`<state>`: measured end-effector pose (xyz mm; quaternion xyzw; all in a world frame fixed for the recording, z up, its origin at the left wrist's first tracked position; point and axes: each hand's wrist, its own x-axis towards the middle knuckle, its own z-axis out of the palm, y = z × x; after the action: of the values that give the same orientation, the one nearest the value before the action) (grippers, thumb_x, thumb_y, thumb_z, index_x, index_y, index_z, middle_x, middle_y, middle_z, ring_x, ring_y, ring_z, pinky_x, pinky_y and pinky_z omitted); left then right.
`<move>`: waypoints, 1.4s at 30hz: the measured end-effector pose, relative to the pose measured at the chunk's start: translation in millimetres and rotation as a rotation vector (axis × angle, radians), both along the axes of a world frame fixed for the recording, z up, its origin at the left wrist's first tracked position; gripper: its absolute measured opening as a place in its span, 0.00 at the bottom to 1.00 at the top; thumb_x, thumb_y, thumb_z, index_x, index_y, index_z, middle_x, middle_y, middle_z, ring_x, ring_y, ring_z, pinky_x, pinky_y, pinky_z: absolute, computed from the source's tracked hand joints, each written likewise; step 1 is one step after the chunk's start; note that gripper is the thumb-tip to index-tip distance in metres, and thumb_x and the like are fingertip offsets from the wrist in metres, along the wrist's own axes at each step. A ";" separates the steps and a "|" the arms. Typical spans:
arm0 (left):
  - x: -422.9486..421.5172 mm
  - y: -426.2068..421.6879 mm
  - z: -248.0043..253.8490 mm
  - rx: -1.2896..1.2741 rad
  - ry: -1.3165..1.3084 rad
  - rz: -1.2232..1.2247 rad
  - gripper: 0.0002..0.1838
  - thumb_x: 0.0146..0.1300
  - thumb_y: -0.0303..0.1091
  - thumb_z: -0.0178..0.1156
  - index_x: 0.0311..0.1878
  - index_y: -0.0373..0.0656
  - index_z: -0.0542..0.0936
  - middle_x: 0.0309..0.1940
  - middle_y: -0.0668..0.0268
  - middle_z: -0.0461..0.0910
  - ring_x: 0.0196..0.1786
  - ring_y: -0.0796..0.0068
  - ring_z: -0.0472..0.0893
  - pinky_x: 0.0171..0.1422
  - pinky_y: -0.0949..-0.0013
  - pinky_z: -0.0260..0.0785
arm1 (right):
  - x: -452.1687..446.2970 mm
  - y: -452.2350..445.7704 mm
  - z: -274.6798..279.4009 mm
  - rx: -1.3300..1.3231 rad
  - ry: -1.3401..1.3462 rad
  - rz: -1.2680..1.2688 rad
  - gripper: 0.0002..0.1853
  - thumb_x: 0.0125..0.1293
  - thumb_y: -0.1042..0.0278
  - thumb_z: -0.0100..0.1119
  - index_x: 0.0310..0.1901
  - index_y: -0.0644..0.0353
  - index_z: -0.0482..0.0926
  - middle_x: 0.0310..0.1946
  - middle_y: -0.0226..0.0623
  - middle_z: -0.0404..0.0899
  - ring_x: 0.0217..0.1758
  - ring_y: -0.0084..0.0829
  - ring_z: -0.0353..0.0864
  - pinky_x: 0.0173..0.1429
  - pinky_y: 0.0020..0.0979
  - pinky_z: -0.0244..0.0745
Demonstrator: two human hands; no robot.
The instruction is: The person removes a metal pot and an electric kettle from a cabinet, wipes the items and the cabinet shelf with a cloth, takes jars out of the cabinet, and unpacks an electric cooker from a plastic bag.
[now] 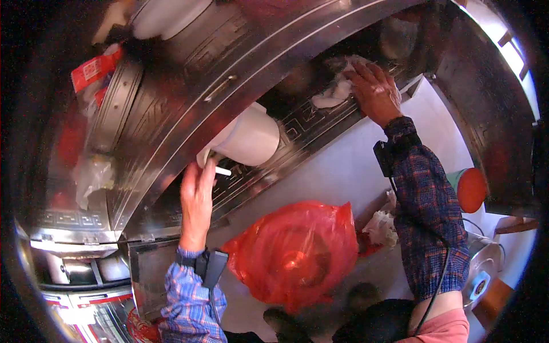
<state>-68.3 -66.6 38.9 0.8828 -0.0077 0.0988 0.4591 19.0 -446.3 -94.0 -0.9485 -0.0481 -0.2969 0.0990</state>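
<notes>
Plaid sleeve (430, 211) foremost; left hand (197, 197) clasping white tub (251, 137), right hand (377, 96) clutching cloth (333, 94).

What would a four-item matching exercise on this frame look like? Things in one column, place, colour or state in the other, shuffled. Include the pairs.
Things
1. Left hand
2. Right hand
3. Plastic bag
4. Container

Place, colour or state
A. Red, between the two forearms in the picture
B. On a crumpled white cloth or tissue
C. White, smooth-sided, beside dark carved wood
D. Fingers at the container's near edge

Pairs: 1-D, 2-B, 3-A, 4-C
</notes>
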 end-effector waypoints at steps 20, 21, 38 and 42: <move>-9.8 -10.1 3.3 -0.846 0.122 -0.300 0.12 0.70 0.39 0.62 0.34 0.41 0.79 0.27 0.72 0.73 0.32 0.81 0.70 0.39 0.74 0.63 | -50.7 142.3 75.5 0.737 0.266 0.790 0.62 0.44 0.57 0.79 0.76 0.65 0.47 0.74 0.54 0.55 0.76 0.51 0.55 0.79 0.41 0.52; -9.4 -8.4 2.4 -0.846 0.123 -0.302 0.12 0.70 0.39 0.62 0.34 0.41 0.79 0.27 0.72 0.73 0.32 0.81 0.70 0.39 0.74 0.63 | -49.7 143.1 73.2 0.736 0.266 0.788 0.62 0.44 0.57 0.79 0.76 0.65 0.47 0.74 0.54 0.55 0.76 0.51 0.55 0.79 0.41 0.52; -1.1 4.6 13.9 -1.052 0.058 -0.245 0.12 0.67 0.35 0.63 0.28 0.40 0.79 0.20 0.72 0.71 0.24 0.80 0.63 0.40 0.67 0.64 | -45.9 155.8 61.5 0.674 0.090 0.733 0.58 0.44 0.47 0.78 0.73 0.62 0.56 0.69 0.53 0.64 0.72 0.52 0.63 0.76 0.41 0.57; -0.3 6.4 12.5 -1.027 0.051 -0.333 0.13 0.68 0.37 0.63 0.29 0.40 0.78 0.21 0.72 0.70 0.25 0.80 0.63 0.40 0.66 0.64 | -46.5 155.2 61.2 0.672 0.099 0.724 0.58 0.44 0.47 0.78 0.73 0.61 0.56 0.69 0.53 0.64 0.72 0.51 0.63 0.76 0.41 0.57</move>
<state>-68.5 -60.2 51.4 0.5339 -0.0871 -0.0056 0.8411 -27.5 -291.1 -32.8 -0.7996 -0.2714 -0.1969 0.4982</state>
